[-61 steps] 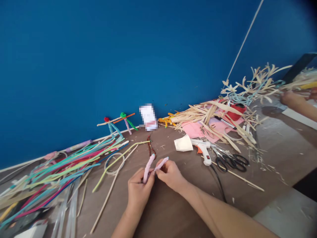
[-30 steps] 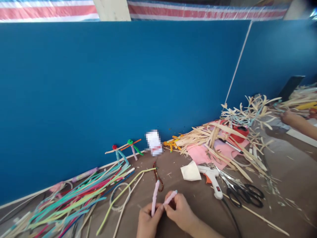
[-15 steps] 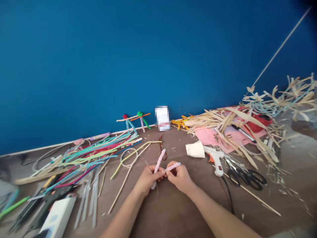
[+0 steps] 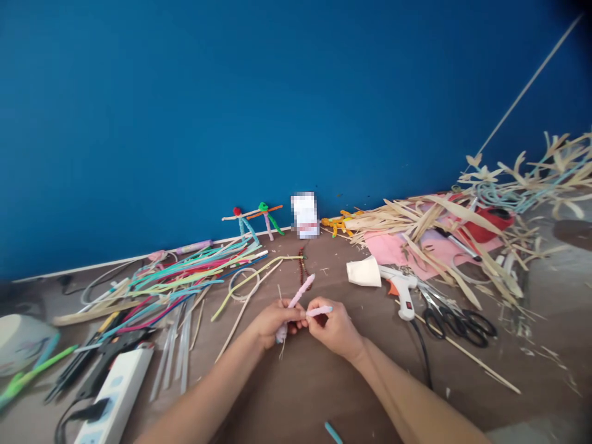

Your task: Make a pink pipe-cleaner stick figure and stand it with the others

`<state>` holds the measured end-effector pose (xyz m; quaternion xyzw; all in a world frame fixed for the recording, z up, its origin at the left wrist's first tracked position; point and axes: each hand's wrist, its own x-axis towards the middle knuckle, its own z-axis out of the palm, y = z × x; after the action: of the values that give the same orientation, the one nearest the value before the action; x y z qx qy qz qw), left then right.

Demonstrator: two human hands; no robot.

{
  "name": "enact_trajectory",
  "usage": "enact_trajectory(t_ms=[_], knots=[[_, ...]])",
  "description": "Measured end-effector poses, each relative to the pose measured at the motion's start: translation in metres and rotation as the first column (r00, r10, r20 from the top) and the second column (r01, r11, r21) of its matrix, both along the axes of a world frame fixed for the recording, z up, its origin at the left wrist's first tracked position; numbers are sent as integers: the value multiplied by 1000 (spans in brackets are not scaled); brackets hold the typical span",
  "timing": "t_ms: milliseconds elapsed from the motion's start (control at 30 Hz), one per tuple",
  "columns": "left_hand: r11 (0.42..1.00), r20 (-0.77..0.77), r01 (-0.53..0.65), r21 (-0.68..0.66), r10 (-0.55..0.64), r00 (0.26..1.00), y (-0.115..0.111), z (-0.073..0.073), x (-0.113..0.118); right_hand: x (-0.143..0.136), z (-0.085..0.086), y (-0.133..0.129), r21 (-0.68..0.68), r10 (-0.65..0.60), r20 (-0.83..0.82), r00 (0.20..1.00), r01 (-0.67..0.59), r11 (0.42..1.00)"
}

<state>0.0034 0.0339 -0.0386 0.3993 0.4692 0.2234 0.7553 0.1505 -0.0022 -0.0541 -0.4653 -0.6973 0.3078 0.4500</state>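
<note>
My left hand (image 4: 272, 324) is closed around a pale pink wrapped pipe cleaner (image 4: 303, 291), whose one end slants up and right out of my fingers. A whitish lump (image 4: 281, 334) and thin strands stick out below that hand. My right hand (image 4: 337, 332) pinches another pink fuzzy limb (image 4: 320, 311) of the same piece, close beside my left fingertips. Where the two limbs meet is mostly hidden by my fingers. Behind the hands a string of brown beads (image 4: 302, 268) lies on the table.
Colourful pipe cleaners (image 4: 185, 271), clear glue sticks (image 4: 171, 351) and a power strip (image 4: 118, 394) lie left. Right are a white glue gun (image 4: 406, 296), black-handled scissors (image 4: 462, 324) and dried straw strips (image 4: 416, 222). Pipe-cleaner figures (image 4: 247, 225) lean on the blue wall.
The upper pink limb leans further right, and the right-hand limb lies flatter. The view has shifted, bringing a pale cup at left and a short blue piece at the bottom into sight.
</note>
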Motion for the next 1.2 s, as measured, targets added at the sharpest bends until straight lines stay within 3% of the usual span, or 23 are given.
enact_trajectory(t_ms=[133, 300, 700, 1000, 1200], knots=[[991, 23, -45, -125, 49, 999, -4, -1, -3, -2, 0, -1, -16, 15, -26, 1000, -15, 1000], [988, 61, -96, -118, 104, 993, -14, -2, -8, -4, 3, 0, -104, 68, -143, 987, -83, 991], [962, 144, -185, -201, 216, 966, -32, -5, -18, -4, 8, -1, 4, 237, -105, 966, -238, 971], [962, 174, -185, -199, 221, 960, -41, 0, -22, -3, 8, 0, -191, 289, -161, 944, -317, 929], [970, 101, -197, -143, 213, 972, -46, 1, -17, -1, 21, -3, -79, 345, -46, 938, -347, 934]])
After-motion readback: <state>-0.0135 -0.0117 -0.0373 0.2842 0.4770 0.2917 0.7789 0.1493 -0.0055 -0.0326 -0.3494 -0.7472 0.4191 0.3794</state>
